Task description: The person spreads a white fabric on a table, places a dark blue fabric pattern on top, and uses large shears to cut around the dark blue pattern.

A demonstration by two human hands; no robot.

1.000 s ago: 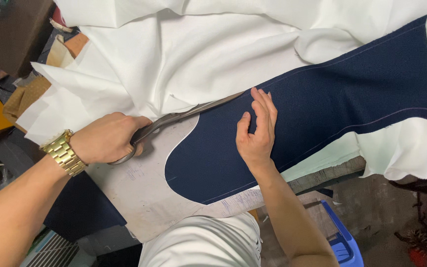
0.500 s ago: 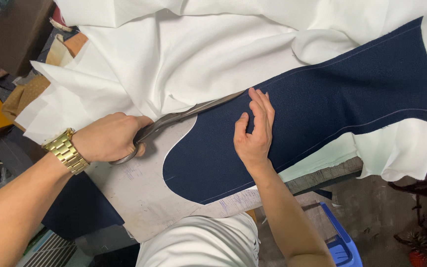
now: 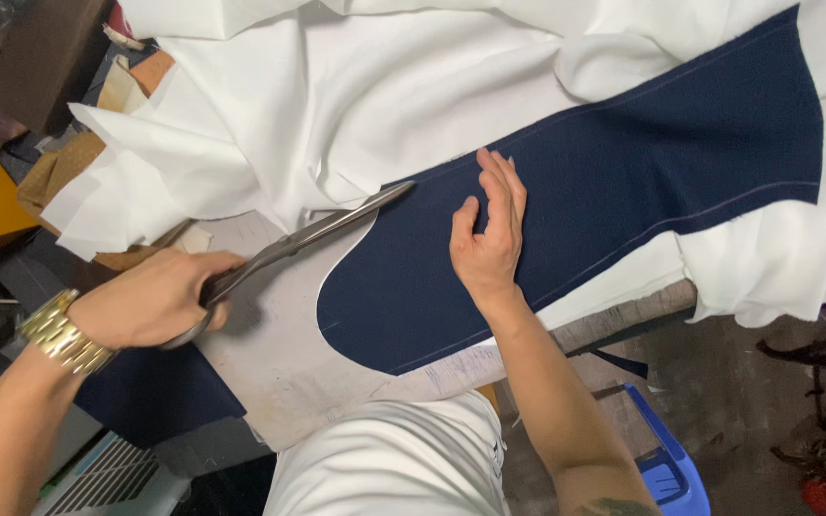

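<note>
Gripping scissors [image 3: 308,234] handles hidden in left hand [image 3: 150,301], right hand [image 3: 489,239] flat, empty, on navy fabric [image 3: 623,182]

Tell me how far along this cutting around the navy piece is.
Looks done: the rounded near end of the navy piece already has bare table beside it. In hand: the left hand works the scissors, tips at the piece's upper edge, while the right hand presses it flat. Left: white fabric along the upper edge toward the far end.
</note>
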